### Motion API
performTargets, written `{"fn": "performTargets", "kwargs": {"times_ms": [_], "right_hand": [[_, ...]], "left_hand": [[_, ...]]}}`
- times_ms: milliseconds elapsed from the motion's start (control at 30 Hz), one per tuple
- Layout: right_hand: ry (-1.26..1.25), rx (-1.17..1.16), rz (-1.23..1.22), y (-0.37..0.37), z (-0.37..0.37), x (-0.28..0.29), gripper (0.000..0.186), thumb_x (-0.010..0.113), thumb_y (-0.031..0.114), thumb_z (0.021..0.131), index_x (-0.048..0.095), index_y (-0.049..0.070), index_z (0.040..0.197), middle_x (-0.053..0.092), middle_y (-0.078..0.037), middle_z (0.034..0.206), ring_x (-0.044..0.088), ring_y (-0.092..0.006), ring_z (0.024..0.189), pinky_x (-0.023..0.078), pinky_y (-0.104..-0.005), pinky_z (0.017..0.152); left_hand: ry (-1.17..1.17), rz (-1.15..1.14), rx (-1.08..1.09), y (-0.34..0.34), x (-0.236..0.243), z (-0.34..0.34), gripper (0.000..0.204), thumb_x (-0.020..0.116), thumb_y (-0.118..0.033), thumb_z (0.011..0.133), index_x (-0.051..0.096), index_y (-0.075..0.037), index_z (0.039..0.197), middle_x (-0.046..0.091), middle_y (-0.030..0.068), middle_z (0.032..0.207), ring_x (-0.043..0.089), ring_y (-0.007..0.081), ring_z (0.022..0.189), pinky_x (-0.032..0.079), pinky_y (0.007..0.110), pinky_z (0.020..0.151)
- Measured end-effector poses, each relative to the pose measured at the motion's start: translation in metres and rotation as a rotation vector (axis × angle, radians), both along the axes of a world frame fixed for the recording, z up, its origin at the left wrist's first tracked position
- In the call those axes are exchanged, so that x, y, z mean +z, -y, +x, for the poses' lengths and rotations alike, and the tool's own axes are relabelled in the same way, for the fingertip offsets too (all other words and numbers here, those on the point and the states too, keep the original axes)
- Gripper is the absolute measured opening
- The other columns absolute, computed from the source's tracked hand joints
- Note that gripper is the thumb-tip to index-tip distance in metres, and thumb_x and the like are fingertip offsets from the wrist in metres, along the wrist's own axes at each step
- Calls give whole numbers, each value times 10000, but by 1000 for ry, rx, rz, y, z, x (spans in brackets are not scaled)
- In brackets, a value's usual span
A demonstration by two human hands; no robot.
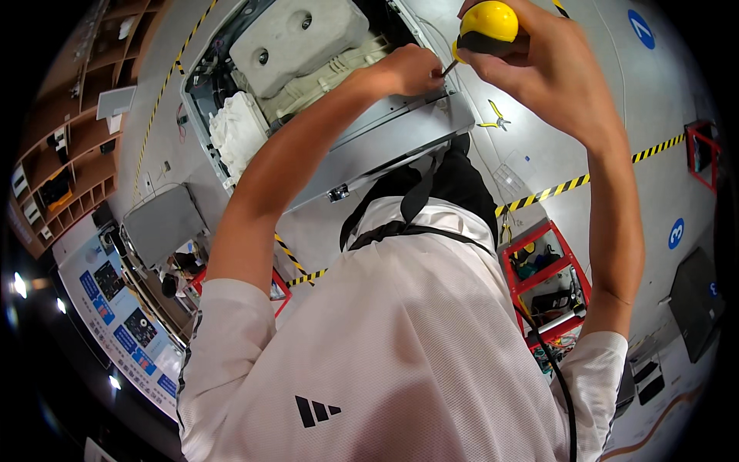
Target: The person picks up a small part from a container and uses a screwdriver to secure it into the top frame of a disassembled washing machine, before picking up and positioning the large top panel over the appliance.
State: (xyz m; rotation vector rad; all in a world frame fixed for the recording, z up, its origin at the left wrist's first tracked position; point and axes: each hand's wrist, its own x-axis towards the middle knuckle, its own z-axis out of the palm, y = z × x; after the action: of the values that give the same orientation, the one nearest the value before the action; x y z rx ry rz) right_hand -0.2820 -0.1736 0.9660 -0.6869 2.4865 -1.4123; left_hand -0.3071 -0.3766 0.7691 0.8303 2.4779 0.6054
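Observation:
My right hand (566, 81) grips a yellow-and-black screwdriver (493, 23) by its handle. The screwdriver's thin shaft slants down to the edge of an opened washing machine (385, 127). Close to the shaft's tip, my left hand (412, 71) is closed with its fingers curled at that same edge; what they pinch, if anything, is hidden. Inside the machine, a pale concrete counterweight block (300, 46) with two bolt holes fills much of the top. A white plastic housing (237, 131) sits in the near left part of the machine.
Yellow-handled pliers (496, 117) lie on the grey floor right of the machine. A red-framed tool rack (546, 266) with tools stands beside my right side. Yellow-and-black tape (566, 186) marks the floor. Wooden shelves (61, 146) and a grey panel (163, 223) are at left.

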Motion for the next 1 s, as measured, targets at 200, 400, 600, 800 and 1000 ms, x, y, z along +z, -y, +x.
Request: {"fn": "performTargets", "kwargs": {"times_ms": [200,400,600,800,1000], "right_hand": [[-35,60,17,-2,0,-4,262,651,101,700,552,19,928,626,-152,750,634,-279,678,496,-319,623],[8,72,30,1,0,-8,274,656,119,696,555,23,931,625,-151,737,637,-293,669,495,-333,611],[-6,83,56,3,-2,-4,272,660,132,692,560,26,922,626,-150,733,636,-293,659,487,-337,595],[14,71,110,3,1,2,263,653,124,692,562,25,918,620,-155,720,633,-292,646,484,-334,589],[19,105,116,6,-1,1,254,646,106,694,558,18,916,622,-153,722,635,-289,645,491,-331,593]], "left_hand": [[-119,-98,2,-10,12,10,214,546,-244,804,672,-73,827,649,163,833,633,333,807,511,411,741],[-170,-151,2,-8,14,14,211,550,-249,815,651,-70,769,650,128,810,636,314,782,518,406,694],[-246,-89,-46,-3,15,17,222,529,-247,829,633,-74,736,643,98,802,631,299,757,515,406,661],[-248,-68,-20,-5,12,22,225,525,-259,833,631,-80,750,641,89,797,631,289,776,513,400,674],[-193,-99,70,-1,16,25,230,549,-295,825,662,-98,864,656,101,864,630,284,796,511,386,710]]}}
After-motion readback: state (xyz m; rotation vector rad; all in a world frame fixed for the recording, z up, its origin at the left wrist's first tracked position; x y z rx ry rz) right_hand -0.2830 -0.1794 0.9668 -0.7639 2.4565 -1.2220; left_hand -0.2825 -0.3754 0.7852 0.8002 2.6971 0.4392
